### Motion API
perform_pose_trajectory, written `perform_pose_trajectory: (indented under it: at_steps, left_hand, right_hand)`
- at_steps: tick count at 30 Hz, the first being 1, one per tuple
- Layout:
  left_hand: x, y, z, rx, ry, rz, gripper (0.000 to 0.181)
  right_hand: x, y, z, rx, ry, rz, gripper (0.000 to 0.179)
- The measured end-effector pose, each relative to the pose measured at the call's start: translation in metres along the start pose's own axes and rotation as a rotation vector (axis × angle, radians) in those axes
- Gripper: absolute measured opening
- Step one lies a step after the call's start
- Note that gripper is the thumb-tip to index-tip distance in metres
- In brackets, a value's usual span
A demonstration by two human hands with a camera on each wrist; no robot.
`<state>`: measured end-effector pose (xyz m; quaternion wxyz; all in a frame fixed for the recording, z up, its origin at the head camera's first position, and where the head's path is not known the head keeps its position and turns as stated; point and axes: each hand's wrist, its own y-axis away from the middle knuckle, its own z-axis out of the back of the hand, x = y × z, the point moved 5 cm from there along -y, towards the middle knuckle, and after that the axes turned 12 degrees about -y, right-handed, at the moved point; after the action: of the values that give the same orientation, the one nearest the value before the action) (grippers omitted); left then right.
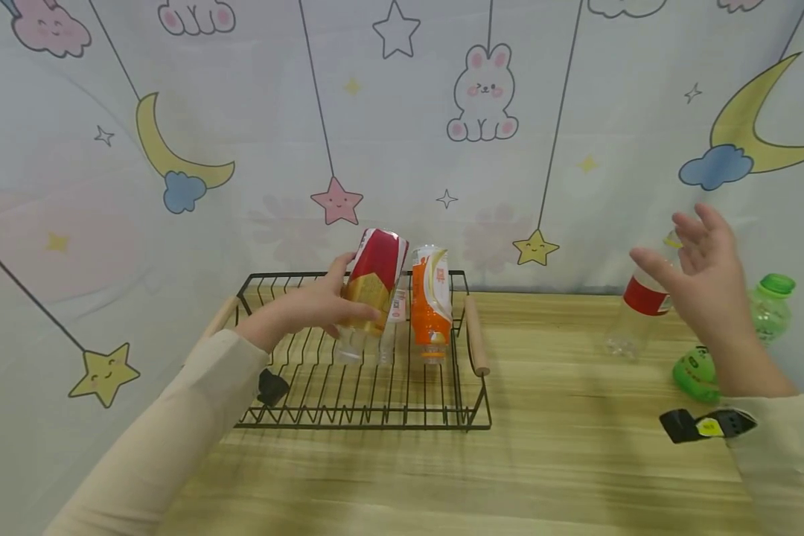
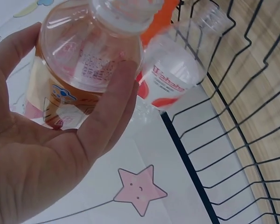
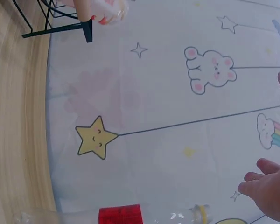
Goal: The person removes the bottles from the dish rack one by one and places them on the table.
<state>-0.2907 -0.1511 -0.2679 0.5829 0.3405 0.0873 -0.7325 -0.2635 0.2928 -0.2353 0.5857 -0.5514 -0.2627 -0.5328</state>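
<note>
My left hand [image 1: 311, 304] grips a clear plastic bottle [image 1: 377, 272] with a red and gold label, held neck down over the wire dish rack [image 1: 308, 426]. In the left wrist view, thumb and fingers curl round that bottle [image 2: 91, 60]. Right beside it, a bottle with an orange and white label [image 1: 432, 294] stands neck down in the rack. Another clear bottle [image 2: 175, 70], with a white and red label, is partly hidden behind the held one. My right hand [image 1: 710, 290] is raised with its fingers relaxed, holding nothing, near a red-labelled clear bottle [image 1: 645, 298].
A green-capped bottle [image 1: 772, 313] and a round green bottle [image 1: 695, 374] stand at the right, partly behind my right hand and wrist. The rack has wooden handles [image 1: 476, 335] and sits on a wood-grain table [image 1: 543, 447]. A patterned curtain [image 1: 402, 149] hangs close behind.
</note>
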Motion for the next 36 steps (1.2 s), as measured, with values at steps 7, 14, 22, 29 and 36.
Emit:
perform_pose_trajectory:
  at_steps: [7,14,22,29,36]
  left_hand:
    - [-0.021,0.007,-0.009,0.066,-0.006,-0.083,0.108]
    - [-0.043,0.017,-0.02,0.123,-0.013,-0.165,0.103]
    - [-0.06,0.022,-0.033,0.175,-0.013,-0.24,0.095]
    - [-0.066,0.024,-0.04,0.21,-0.04,-0.254,0.095]
    - [-0.073,0.025,-0.046,0.264,-0.053,-0.256,0.096]
  right_hand:
    - [0.026,0.012,-0.022,0.112,0.039,0.085,0.088]
    - [0.042,0.024,-0.047,0.236,0.063,0.177,0.093]
    - [0.067,0.04,-0.074,0.335,0.143,0.325,0.091]
    - [0.081,0.058,-0.096,0.467,0.167,0.471,0.093]
    - [0.085,0.071,-0.113,0.573,0.226,0.572,0.092]
